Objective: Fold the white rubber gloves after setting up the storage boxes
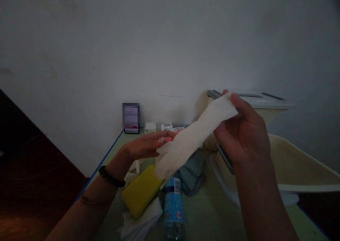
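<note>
Both hands hold a long white paper towel (pixel 193 136) stretched slantwise above the table. My right hand (pixel 243 131) pinches its upper end, raised near a cream-coloured machine (pixel 271 108). My left hand (pixel 147 145) grips the crumpled lower end, lower and to the left; a dark bead bracelet (pixel 111 177) circles that wrist. Below the towel lie a yellow sponge (pixel 140 191), a plastic water bottle (pixel 174 209) with a blue label, and a grey-green cloth (pixel 193 175).
A pale green table (pixel 209 216) with a blue edge stands against a white wall. At the back are a small dark-framed object (pixel 131 118) and small white items (pixel 156 127). A crumpled white tissue (pixel 142 221) lies in front. A cream tray (pixel 300 166) extends right.
</note>
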Demonstrator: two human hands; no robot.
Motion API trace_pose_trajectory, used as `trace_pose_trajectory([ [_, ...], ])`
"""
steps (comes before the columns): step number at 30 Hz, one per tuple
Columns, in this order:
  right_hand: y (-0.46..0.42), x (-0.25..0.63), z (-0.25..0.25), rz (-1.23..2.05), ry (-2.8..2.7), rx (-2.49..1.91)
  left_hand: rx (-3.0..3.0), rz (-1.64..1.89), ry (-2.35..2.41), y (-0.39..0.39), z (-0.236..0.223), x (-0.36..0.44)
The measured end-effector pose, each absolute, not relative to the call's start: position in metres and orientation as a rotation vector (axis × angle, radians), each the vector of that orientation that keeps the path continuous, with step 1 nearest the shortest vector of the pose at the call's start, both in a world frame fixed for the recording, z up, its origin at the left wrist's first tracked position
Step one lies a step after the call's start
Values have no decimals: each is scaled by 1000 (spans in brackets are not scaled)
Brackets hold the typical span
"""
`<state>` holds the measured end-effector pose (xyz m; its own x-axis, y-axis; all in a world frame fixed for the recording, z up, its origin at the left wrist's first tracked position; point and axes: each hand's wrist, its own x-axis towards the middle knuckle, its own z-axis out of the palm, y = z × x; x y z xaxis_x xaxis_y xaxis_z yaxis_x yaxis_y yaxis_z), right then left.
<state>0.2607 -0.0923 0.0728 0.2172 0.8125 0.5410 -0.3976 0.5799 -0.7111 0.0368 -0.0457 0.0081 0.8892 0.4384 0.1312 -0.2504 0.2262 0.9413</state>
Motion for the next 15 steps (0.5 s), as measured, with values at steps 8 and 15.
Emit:
trace_pose_trajectory([
  [8, -87, 270, 71, 854, -1066, -489, 1222, 486, 214, -46, 4, 39],
  [15, -85, 275, 70, 830, -1002, -473, 1307, 494, 295, -54, 16, 47],
])
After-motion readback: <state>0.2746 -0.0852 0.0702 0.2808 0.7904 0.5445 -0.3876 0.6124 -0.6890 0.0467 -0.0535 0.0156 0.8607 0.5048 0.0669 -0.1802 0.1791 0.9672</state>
